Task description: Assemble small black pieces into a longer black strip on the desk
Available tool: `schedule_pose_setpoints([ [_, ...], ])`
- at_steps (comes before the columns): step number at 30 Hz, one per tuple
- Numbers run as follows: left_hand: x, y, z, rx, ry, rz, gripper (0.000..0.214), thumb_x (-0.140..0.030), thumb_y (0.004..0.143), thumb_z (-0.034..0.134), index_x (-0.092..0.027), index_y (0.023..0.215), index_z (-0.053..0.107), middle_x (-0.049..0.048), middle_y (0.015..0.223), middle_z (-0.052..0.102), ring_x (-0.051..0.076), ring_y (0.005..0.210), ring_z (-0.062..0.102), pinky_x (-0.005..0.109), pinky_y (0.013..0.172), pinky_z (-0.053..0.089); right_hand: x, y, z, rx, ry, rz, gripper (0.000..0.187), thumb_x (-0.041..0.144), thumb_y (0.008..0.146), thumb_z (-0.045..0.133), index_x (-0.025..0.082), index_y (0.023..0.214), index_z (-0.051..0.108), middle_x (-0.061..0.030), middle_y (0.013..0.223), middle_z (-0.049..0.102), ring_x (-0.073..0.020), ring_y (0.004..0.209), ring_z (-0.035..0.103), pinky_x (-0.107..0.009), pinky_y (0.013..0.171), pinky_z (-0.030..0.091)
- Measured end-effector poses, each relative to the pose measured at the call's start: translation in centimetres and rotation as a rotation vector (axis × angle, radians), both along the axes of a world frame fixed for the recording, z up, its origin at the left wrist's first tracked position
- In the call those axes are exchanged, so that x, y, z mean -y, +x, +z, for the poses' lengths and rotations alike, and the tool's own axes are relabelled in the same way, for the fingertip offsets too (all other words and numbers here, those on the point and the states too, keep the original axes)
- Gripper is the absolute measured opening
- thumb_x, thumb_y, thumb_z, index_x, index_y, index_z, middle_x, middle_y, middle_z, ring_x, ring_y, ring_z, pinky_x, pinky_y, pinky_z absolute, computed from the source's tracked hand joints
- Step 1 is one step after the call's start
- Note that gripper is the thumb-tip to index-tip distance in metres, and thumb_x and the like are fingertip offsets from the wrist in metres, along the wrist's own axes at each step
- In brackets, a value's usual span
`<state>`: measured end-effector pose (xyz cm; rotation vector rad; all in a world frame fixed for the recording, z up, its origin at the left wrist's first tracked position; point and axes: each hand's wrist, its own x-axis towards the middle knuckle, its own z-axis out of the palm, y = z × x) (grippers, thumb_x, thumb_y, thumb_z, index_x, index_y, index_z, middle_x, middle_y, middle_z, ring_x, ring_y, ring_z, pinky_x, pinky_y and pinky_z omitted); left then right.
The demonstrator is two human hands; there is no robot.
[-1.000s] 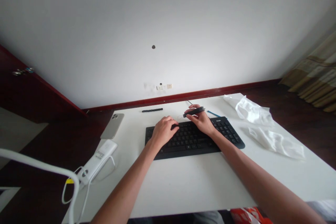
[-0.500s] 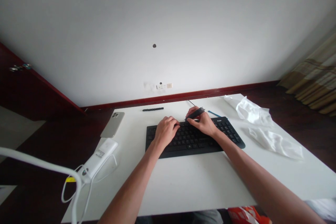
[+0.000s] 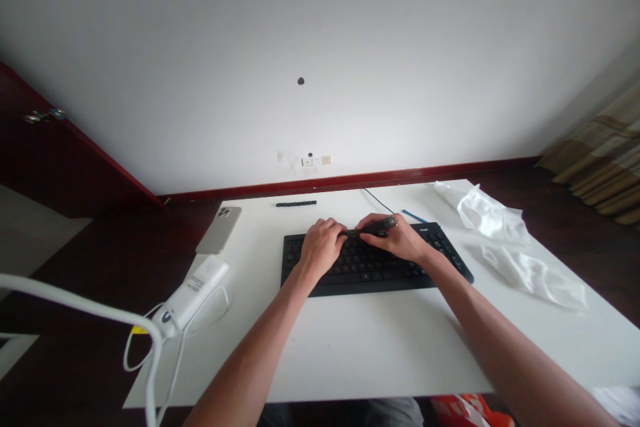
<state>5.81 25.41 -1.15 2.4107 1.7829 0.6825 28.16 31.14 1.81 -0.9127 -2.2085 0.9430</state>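
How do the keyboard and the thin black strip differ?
Size: the keyboard is much longer and deeper; the thin black strip is short and slender.
Place: the thin black strip lies farther back on the white table than the keyboard.
Shared: both are black.

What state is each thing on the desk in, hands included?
Left hand: fingers bent, grip unclear
Right hand: closed on dark object
Dark object: held, partly hidden
Black keyboard: flat, keys up
Smartphone: back up
White corded device: lying down
Black strip: lying flat
Blue stick: lying down
White plastic wrap: crumpled
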Motion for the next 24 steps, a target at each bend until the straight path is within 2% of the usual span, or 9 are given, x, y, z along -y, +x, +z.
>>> schedule_pose_setpoints([
  [8, -0.1, 0.1, -0.1, 0.056, -0.023, -0.024, 0.021, -0.019, 0.099, 0.06, -0.024, 0.113, 0.075, 0.0044, 0.107, 0.072, 0.023, 0.1, 0.062, 0.038, 0.094, 0.053, 0.3, 0.1, 0.5, -0.011, -0.022, 0.068, 0.022, 0.038, 0.088, 0.073, 0.027, 0.105, 0.08, -0.0016, 0.102, 0.081, -0.027, 0.096, 0.076, -0.04, 0.096, 0.059],
  [15, -0.3, 0.0, -0.1, 0.052, -0.023, -0.031, 0.017, -0.02, 0.098, 0.063, -0.023, 0.111, 0.074, 0.005, 0.103, 0.071, 0.024, 0.1, 0.062, 0.039, 0.097, 0.053, 0.8, -0.4, 0.4, 0.014, 0.018, 0.015, 0.021, 0.038, 0.089, 0.072, 0.031, 0.107, 0.08, 0.0003, 0.103, 0.081, -0.0279, 0.094, 0.076, -0.042, 0.096, 0.06],
  [20, -0.3, -0.2, -0.4, 0.107, -0.016, -0.033, 0.016, -0.02, 0.097, 0.064, -0.023, 0.109, 0.075, 0.0046, 0.102, 0.072, 0.023, 0.101, 0.063, 0.037, 0.097, 0.053, 0.8, -1.5, -0.5, -0.037, 0.018, -0.058, 0.024, 0.045, 0.09, 0.071, 0.028, 0.104, 0.08, -0.0013, 0.104, 0.081, -0.0289, 0.093, 0.077, -0.042, 0.091, 0.063],
  [24, -0.3, -0.3, -0.5, 0.113, -0.012, -0.036, 0.018, -0.02, 0.097, 0.064, -0.022, 0.11, 0.076, 0.0049, 0.103, 0.072, 0.023, 0.101, 0.063, 0.037, 0.097, 0.053, 0.3, -1.9, -1.7, -0.107, -0.024, -0.113, 0.026, 0.047, 0.088, 0.074, 0.025, 0.101, 0.079, -0.0043, 0.106, 0.081, -0.0305, 0.096, 0.077, -0.043, 0.093, 0.063],
])
